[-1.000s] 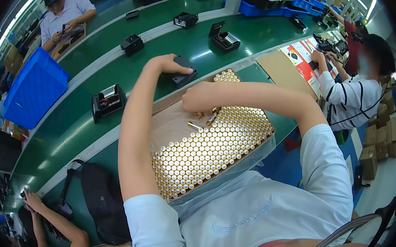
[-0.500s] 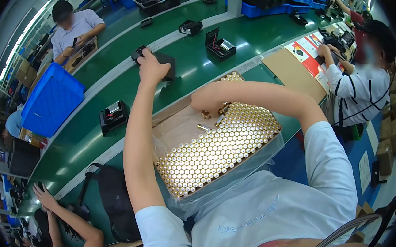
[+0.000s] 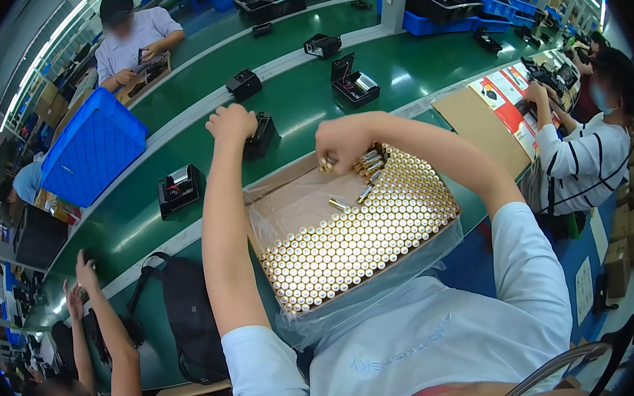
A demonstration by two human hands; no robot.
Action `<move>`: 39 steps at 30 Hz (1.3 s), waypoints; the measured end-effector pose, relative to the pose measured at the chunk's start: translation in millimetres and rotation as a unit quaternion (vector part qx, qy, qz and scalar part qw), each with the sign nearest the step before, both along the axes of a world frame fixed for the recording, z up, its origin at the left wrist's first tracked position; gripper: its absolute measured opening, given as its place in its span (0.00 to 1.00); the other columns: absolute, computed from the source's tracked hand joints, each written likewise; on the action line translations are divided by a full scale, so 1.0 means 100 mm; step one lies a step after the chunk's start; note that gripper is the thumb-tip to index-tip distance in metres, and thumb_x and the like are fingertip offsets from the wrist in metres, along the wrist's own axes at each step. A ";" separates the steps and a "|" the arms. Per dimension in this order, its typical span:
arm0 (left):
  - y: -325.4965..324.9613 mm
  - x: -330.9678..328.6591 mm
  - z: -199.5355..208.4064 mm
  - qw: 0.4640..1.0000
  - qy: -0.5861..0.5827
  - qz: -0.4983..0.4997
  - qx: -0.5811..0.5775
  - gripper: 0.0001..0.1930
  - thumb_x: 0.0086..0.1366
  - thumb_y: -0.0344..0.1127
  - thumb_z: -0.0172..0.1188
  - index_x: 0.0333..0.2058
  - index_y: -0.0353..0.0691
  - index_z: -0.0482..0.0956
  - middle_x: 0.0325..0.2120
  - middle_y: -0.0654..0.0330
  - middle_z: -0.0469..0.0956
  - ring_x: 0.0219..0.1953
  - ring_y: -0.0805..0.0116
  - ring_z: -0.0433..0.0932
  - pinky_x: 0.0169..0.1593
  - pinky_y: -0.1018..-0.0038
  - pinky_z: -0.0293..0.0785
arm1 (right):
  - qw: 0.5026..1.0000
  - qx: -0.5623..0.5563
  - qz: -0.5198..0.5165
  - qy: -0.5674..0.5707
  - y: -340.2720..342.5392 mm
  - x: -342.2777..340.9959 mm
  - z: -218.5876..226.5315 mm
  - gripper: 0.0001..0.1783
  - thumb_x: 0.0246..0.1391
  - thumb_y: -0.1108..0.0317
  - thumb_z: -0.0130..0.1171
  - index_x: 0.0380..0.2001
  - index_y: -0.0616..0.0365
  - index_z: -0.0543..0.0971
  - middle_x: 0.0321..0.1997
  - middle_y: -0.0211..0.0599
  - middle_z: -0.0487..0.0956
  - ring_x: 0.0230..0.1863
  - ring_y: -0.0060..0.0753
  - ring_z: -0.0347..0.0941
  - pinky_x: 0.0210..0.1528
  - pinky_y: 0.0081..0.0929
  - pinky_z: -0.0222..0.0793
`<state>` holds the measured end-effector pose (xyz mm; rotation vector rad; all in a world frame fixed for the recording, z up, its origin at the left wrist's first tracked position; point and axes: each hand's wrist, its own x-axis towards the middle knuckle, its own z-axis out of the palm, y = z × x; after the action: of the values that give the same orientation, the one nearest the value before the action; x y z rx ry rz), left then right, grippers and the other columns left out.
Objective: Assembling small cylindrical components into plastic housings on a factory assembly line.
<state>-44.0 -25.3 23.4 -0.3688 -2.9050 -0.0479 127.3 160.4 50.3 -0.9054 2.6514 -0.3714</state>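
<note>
My left hand (image 3: 233,122) is closed at the left edge of a black battery case (image 3: 260,136) standing on the green conveyor belt; the fingertips are partly hidden. Over the far side of a carton (image 3: 254,243) my right hand (image 3: 345,144) is closed around a few batteries (image 3: 326,165), whose gold ends peek out below the fingers. Packed upright in rows, many gold-and-white batteries (image 3: 352,251) fill the near and right parts of the carton. Several lie tipped over beside the rows, and one loose battery (image 3: 339,205) rests on the bare cardboard.
Open black cases with batteries inside (image 3: 179,189) (image 3: 356,83) and closed black cases (image 3: 244,84) (image 3: 322,45) sit along the belt. A blue crate (image 3: 94,146) stands left, a black backpack (image 3: 194,318) nearer me. Co-workers are at left, far left and right.
My left hand has come nearer to me, with the black case shifting the same way. My right hand has lifted slightly, still holding batteries. The view has shifted a little.
</note>
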 end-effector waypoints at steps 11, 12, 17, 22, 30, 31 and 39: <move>-0.45 -0.03 -0.08 0.930 -0.129 -0.088 0.333 0.20 0.65 0.39 0.53 0.51 0.33 0.70 0.45 0.42 0.77 0.43 0.42 0.75 0.49 0.59 0.72 | 0.873 -0.371 -0.309 -0.070 -0.20 -0.59 0.15 0.11 0.47 0.67 0.64 0.20 0.65 0.80 0.13 0.29 0.74 0.09 0.18 0.61 0.13 0.18 0.60; -0.40 0.00 -0.13 0.896 -0.153 -0.079 0.410 0.20 0.66 0.39 0.52 0.51 0.32 0.69 0.44 0.42 0.76 0.42 0.44 0.76 0.47 0.60 0.73 | 0.848 -0.399 -0.341 -0.077 -0.23 -0.69 0.16 0.11 0.47 0.66 0.64 0.19 0.65 0.80 0.13 0.30 0.74 0.09 0.19 0.62 0.12 0.18 0.61; -0.36 0.13 -0.33 0.635 -0.251 -0.027 0.730 0.19 0.69 0.36 0.49 0.51 0.26 0.66 0.40 0.44 0.75 0.34 0.55 0.78 0.39 0.66 0.80 | 0.873 -0.345 -0.342 -0.055 -0.64 -1.09 0.19 0.13 0.47 0.65 0.63 0.18 0.65 0.80 0.13 0.31 0.74 0.09 0.21 0.62 0.12 0.19 0.61; -0.45 0.01 -0.33 0.392 -0.362 -0.074 0.842 0.17 0.68 0.36 0.51 0.50 0.28 0.68 0.39 0.43 0.75 0.37 0.54 0.77 0.39 0.60 0.81 | 0.908 -0.222 -0.354 -0.018 -0.91 -1.31 0.22 0.12 0.45 0.68 0.60 0.14 0.65 0.78 0.11 0.34 0.74 0.09 0.25 0.64 0.13 0.19 0.64; -0.54 -0.04 -0.46 0.434 -0.290 0.008 0.853 0.19 0.68 0.38 0.53 0.54 0.36 0.64 0.43 0.44 0.71 0.39 0.55 0.76 0.38 0.57 0.79 | 0.921 -0.231 -0.312 -0.025 -1.11 -1.15 0.26 0.12 0.52 0.63 0.58 0.26 0.62 0.83 0.14 0.32 0.75 0.09 0.23 0.62 0.11 0.21 0.60; -0.55 -0.02 -0.44 0.450 -0.277 0.017 0.849 0.19 0.68 0.39 0.53 0.53 0.36 0.65 0.43 0.44 0.71 0.39 0.55 0.75 0.38 0.57 0.79 | 0.915 -0.257 -0.309 -0.031 -1.10 -1.09 0.23 0.12 0.53 0.63 0.57 0.29 0.62 0.83 0.14 0.33 0.75 0.09 0.23 0.62 0.11 0.21 0.60; -0.62 -0.01 -0.33 0.434 -0.287 0.033 0.854 0.20 0.67 0.36 0.55 0.53 0.35 0.64 0.43 0.44 0.70 0.41 0.53 0.74 0.38 0.56 0.80 | 0.892 -0.345 -0.290 -0.016 -1.08 -0.89 -0.10 0.17 0.57 0.65 0.55 0.48 0.55 0.82 0.17 0.35 0.76 0.11 0.23 0.65 0.11 0.20 0.59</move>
<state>-44.7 -87.3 -9.9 0.2508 -1.5380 -3.0240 38.4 52.3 40.2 -0.2062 2.7231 -1.5203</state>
